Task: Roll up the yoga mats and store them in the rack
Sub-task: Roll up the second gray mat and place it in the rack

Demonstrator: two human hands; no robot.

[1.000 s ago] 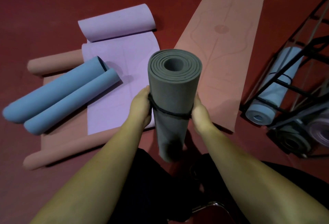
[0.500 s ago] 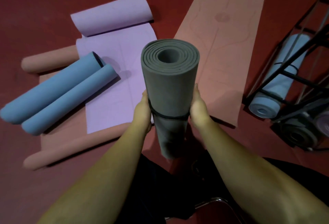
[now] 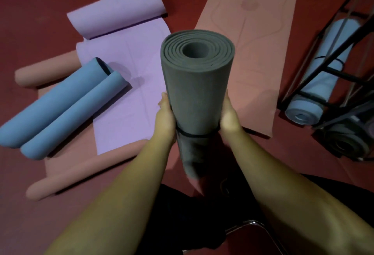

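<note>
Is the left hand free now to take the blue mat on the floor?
Probably not yet: the left hand and right hand both grip the grey rolled mat. The blue mat itself lies uncovered on that side.

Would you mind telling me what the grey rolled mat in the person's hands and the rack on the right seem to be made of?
The grey rolled mat looks like soft matte foam or rubber: its end shows thick, dull, spiralled layers with no shine. The rack appears to be thin black metal rod or tube, probably painted; its bars are straight, slim and rigid, though the dim light leaves the finish uncertain.
</note>
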